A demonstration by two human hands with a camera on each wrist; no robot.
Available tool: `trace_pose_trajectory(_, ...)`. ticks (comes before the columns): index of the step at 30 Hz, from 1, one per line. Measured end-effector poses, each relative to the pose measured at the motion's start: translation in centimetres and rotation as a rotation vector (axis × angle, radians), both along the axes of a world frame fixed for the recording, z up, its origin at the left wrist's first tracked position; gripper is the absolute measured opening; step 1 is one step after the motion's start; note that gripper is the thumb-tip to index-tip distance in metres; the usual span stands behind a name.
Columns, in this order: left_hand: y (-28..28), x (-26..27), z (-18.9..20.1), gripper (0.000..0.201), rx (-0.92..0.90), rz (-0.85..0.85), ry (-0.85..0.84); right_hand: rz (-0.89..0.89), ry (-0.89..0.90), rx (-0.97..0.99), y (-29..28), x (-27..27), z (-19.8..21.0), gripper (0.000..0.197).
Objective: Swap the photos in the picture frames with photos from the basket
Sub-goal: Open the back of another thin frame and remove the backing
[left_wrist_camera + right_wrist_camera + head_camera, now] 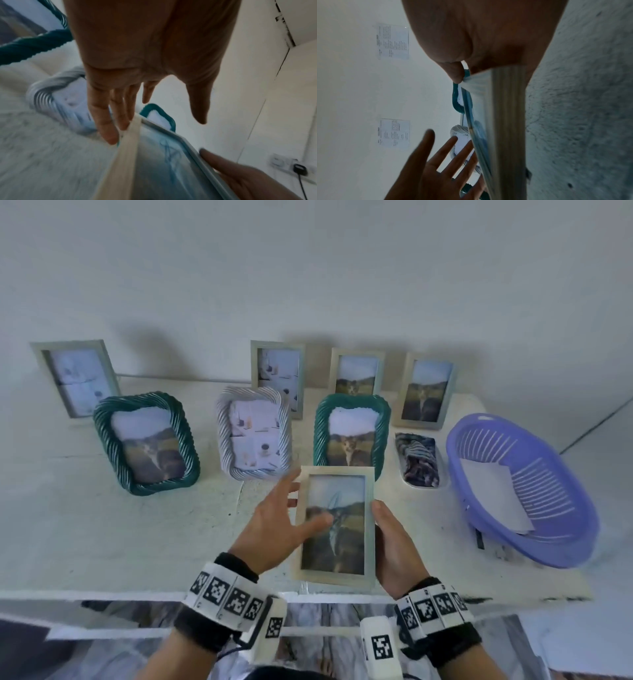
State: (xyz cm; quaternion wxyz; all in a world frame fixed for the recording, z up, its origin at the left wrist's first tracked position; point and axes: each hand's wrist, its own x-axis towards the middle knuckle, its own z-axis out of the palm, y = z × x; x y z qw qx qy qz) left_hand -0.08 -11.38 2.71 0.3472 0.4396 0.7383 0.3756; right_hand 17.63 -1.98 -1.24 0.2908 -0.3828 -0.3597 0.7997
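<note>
A light wooden picture frame [334,525] with a landscape photo is held tilted above the white table's front edge. My right hand [387,529] grips its right edge, thumb on the front. My left hand [291,508] is open; its straight fingers touch the frame's left edge and the thumb lies over the glass. In the left wrist view the fingers [106,121] touch the frame [154,162]. The right wrist view shows the frame [503,121] edge-on. A purple basket [548,498] at the right holds white photo sheets [493,494].
Several framed photos stand on the table [102,525]: plain frames along the wall, two green rope frames [147,440] [351,433] and a white rope frame [253,433] in front. A patterned cloth bundle [418,458] lies beside the basket.
</note>
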Motion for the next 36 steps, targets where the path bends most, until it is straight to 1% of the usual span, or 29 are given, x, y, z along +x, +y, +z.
trace_pose_trajectory(1, -0.2, 1.2, -0.6, 0.114, -0.032, -0.019, -0.005, 0.006, -0.008, 0.000, -0.2, 0.3, -0.2, 0.050)
trace_pose_trajectory(2, -0.3, 2.3, -1.1, 0.124, -0.055, -0.023, -0.006, 0.014, -0.009, 0.001, -0.3, 0.5, -0.2, 0.049)
trace_pose_trajectory(3, -0.2, 3.3, -1.5, 0.130, -0.064, -0.008, -0.008, 0.021, -0.002, 0.006, -0.4, 0.7, -0.5, 0.049)
trace_pose_trajectory(6, 0.1, 5.3, -2.1, 0.135, -0.044, 0.086, -0.031, 0.081, 0.035, 0.013, -0.8, 0.7, -0.5, 0.058)
trace_pose_trajectory(8, 0.3, 5.9, -2.2, 0.133, -0.024, 0.128, -0.034, 0.127, 0.072, -0.044, -1.0, 0.6, -0.2, 0.058)
trace_pose_trajectory(10, 0.4, 6.0, -2.4, 0.130, 0.030, 0.138, -0.031, 0.136, 0.096, -0.112, -0.9, 0.4, -0.2, 0.060)
trace_pose_trajectory(12, 0.3, 5.9, -2.4, 0.126, 0.107, 0.128, -0.053, 0.134, 0.082, -0.121, -0.7, 0.2, -0.3, 0.063)
trace_pose_trajectory(14, 0.3, 5.9, -2.3, 0.121, 0.171, 0.081, -0.133, 0.141, 0.052, -0.086, -0.5, 0.4, -0.5, 0.055)
trace_pose_trajectory(15, 0.2, 6.0, -2.2, 0.118, 0.191, 0.043, -0.177, 0.148, 0.041, -0.073, -0.3, 0.5, -0.7, 0.052)
trace_pose_trajectory(17, 0.1, 6.0, -2.1, 0.114, 0.211, -0.010, -0.239, 0.179, 0.035, -0.063, -0.1, 0.7, -0.7, 0.052)
trace_pose_trajectory(19, -0.1, 5.7, -2.2, 0.109, 0.217, -0.020, -0.313, 0.163, -0.022, -0.032, 0.3, 0.9, -0.5, 0.049)
trace_pose_trajectory(22, -0.9, 4.4, -2.6, 0.095, 0.250, 0.049, -0.451, 0.100, -0.130, 0.045, 0.9, 1.3, -0.5, 0.043)
trace_pose_trajectory(23, -1.2, 3.8, -2.8, 0.085, 0.269, 0.111, -0.534, 0.084, -0.160, 0.083, 1.0, 1.6, -0.6, 0.042)
trace_pose_trajectory(24, -1.6, 3.4, -3.1, 0.071, 0.279, 0.176, -0.607, 0.081, -0.190, 0.127, 1.0, 1.8, -0.7, 0.040)
trace_pose_trajectory(25, -1.8, 3.0, -3.4, 0.056, 0.277, 0.229, -0.642, 0.079, -0.234, 0.183, 1.0, 2.1, -0.9, 0.036)
trace_pose_trajectory(26, -2.0, 2.6, -3.9, 0.040, 0.257, 0.265, -0.624, 0.080, -0.289, 0.249, 0.9, 2.5, -1.1, 0.031)
trace_pose_trajectory(27, -2.0, 2.3, -4.6, 0.028, 0.223, 0.293, -0.572, 0.088, -0.357, 0.336, 0.9, 2.9, -1.6, 0.026)
trace_pose_trajectory(28, -2.0, 2.0, -5.4, 0.022, 0.186, 0.310, -0.506, 0.105, -0.420, 0.431, 0.9, 3.3, -1.8, 0.021)
trace_pose_trajectory(30, -1.6, 1.7, -7.0, 0.018, 0.112, 0.328, -0.338, 0.144, -0.531, 0.626, 0.8, 3.8, -2.3, 0.018)
trace_pose_trajectory(32, -1.2, 2.0, -8.0, 0.019, 0.076, 0.339, -0.184, 0.174, -0.615, 0.752, 0.7, 4.2, -3.1, 0.020)
trace_pose_trajectory(34, -0.8, 2.5, -8.6, 0.022, 0.068, 0.342, -0.084, 0.178, -0.694, 0.837, 0.7, 4.5, -4.1, 0.023)
trace_pose_trajectory(36, -0.6, 3.1, -9.0, 0.022, 0.070, 0.346, -0.023, 0.172, -0.750, 0.904, 0.7, 4.7, -4.8, 0.023)
